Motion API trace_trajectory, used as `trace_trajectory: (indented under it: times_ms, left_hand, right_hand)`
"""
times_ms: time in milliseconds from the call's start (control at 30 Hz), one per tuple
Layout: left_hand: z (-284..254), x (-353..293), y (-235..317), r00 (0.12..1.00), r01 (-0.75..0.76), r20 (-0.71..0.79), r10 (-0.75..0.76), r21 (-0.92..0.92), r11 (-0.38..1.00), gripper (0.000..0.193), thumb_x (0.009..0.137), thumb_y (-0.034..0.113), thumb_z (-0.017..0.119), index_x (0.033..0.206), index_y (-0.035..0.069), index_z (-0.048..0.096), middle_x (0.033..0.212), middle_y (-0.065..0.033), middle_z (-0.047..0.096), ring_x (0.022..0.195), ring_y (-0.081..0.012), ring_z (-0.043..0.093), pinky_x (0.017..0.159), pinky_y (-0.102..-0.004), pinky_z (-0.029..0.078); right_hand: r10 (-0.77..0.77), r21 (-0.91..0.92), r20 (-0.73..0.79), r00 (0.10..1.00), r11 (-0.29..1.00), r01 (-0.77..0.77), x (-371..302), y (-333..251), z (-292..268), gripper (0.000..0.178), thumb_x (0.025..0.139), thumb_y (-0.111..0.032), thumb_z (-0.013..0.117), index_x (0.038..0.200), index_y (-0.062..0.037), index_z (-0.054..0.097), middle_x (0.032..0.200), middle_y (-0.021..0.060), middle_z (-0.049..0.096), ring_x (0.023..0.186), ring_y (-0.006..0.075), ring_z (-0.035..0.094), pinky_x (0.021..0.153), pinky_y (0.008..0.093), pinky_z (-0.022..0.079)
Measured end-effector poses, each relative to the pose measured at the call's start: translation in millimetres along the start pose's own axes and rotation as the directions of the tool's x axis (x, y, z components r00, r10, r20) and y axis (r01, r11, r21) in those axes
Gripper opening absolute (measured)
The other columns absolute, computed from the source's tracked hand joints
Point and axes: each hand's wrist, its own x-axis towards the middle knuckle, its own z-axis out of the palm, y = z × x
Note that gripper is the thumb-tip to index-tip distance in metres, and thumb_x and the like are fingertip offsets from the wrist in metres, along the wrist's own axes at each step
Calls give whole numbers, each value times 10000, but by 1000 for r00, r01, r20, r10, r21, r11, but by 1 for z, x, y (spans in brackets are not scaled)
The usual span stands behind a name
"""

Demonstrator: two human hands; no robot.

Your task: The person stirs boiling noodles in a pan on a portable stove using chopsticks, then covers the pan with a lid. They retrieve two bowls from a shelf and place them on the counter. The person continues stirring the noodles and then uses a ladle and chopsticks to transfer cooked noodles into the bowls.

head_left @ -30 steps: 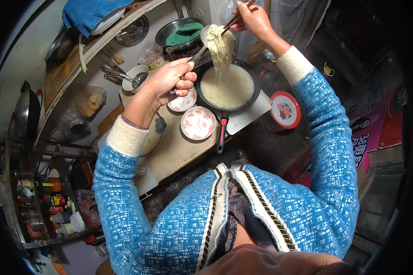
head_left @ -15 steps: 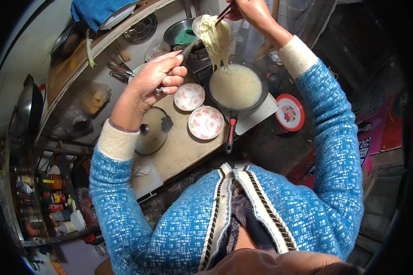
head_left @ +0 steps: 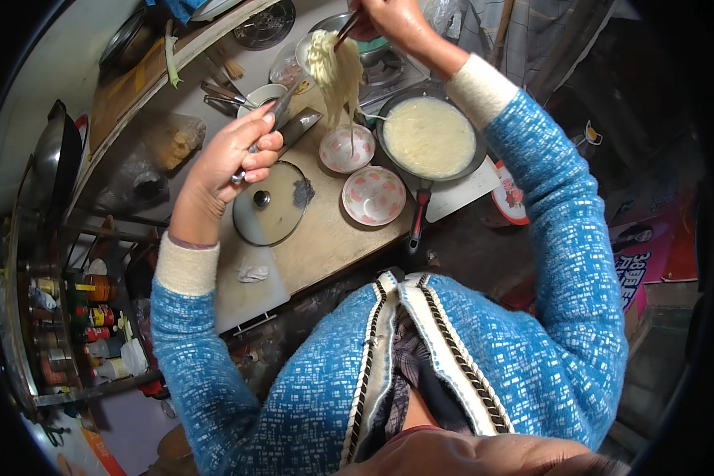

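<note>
My right hand (head_left: 390, 22) is closed round dark chopsticks (head_left: 346, 30), which pinch a hank of pale noodles (head_left: 335, 73). The noodles hang over the farther of two pink-patterned bowls (head_left: 329, 152), their ends reaching down to it. One strand stretches right, toward the pan (head_left: 477, 163) of cloudy liquid. In my left hand (head_left: 228, 155), closed too, is the metal handle of a ladle (head_left: 303, 52); its round head is beside the noodles, partly hidden by them. Nearer me stands the second bowl (head_left: 374, 208), with nothing visible inside.
A glass lid (head_left: 274, 222) lies on the counter left of the bowls. The pan's black and red handle (head_left: 419, 218) juts past the counter edge toward me. A white board (head_left: 254, 297) holds a crumpled cloth (head_left: 252, 274). Jars and bottles (head_left: 99, 317) fill a rack at left.
Both hands have moved left, carrying the noodles from above the pan to above the farther bowl. The ladle has gone left with them. The view has shifted slightly.
</note>
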Motion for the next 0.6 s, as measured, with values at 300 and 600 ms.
trace_trajectory:
  times_ms: [300,600]
  left_hand:
    - [-68,57,-97,986,158,-65,-155,45,986,609,1026,191,459,1543,101,151,750,29,436,509,-24,341,428,-184,321]
    - [-105,125,-198,967,254,-136,-216,408,877,612,987,178,440,1540,72,199,830,-34,572,585,-125,528,539,-296,471]
  right_hand:
    - [148,-79,8,989,986,-147,-47,140,29,447,991,-321,559,764,60,616,634,95,637,539,165,654,500,296,522]
    - [276,-87,66,959,959,-270,-90,241,27,351,985,-282,577,864,41,637,740,83,672,587,145,662,527,280,531]
